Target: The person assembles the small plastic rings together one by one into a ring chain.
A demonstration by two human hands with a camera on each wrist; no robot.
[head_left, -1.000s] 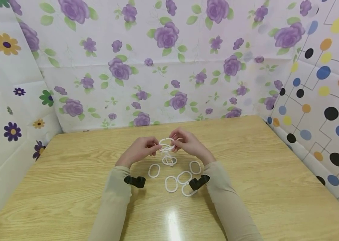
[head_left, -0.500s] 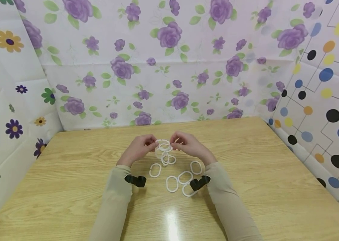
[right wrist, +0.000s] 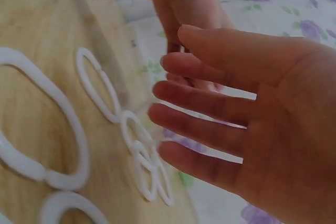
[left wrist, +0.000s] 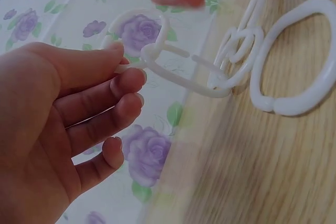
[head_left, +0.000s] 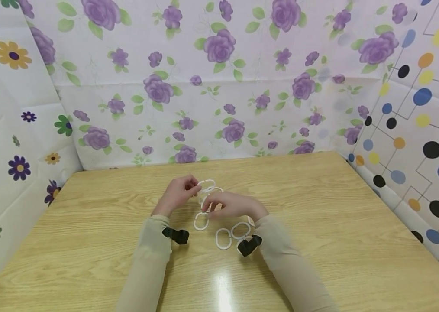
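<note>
My left hand (head_left: 178, 194) pinches a white plastic oval link (left wrist: 166, 29) between thumb and forefinger. From that held link, other joined white links (left wrist: 184, 81) trail down to the tabletop as a short chain. My right hand (head_left: 233, 204) hovers just above the table with fingers spread and no link in its grasp, as the right wrist view shows. It partly covers the chain in the head view. Close below its fingertips lies a single loose link (head_left: 195, 221).
Several more loose white links (head_left: 217, 238) lie on the wooden table (head_left: 87, 242) near the right forearm, some partly hidden by it. Floral cloth (head_left: 211, 108) stands behind the table, with a dotted cloth (head_left: 410, 130) at the right.
My right hand has let go of the chain and moved left and toward me, over the loose link. My left hand has drifted slightly left, still pinching its link.
</note>
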